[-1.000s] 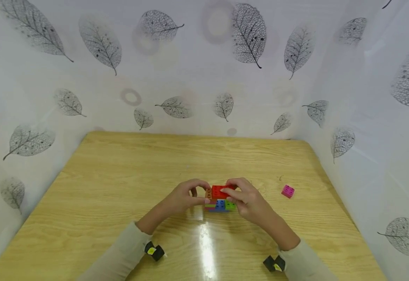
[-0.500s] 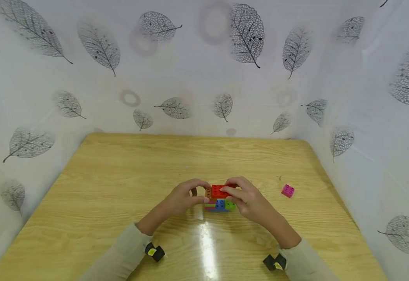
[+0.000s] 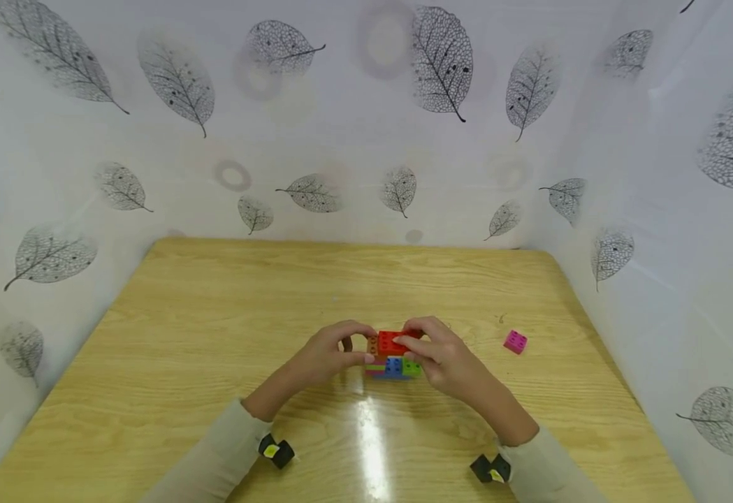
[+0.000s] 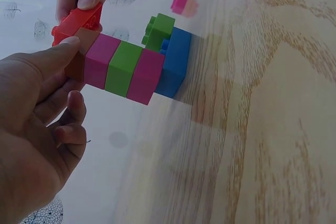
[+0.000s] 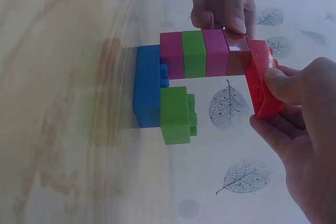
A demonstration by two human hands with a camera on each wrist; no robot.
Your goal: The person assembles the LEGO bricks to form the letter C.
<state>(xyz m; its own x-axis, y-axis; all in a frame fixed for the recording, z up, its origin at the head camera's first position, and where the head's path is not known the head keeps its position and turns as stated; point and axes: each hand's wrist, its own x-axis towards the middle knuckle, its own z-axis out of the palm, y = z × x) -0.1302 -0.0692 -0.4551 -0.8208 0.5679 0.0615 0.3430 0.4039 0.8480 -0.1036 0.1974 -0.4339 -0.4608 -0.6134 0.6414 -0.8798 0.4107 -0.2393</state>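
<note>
A toy-brick column rises from a blue base brick: a magenta brick, a green brick, another magenta brick and a brown brick on top. A second green brick sits on the base's other end. My left hand pinches the brown brick between thumb and fingers. With thumb and fingertips, my right hand grips a red brick, which lies against the column's top and overhangs toward the right hand, slightly tilted in the right wrist view.
One loose magenta brick lies on the wooden table, right of the hands. Leaf-printed white cloth borders the table at the back and sides. Both wrists carry small black devices below the sleeves.
</note>
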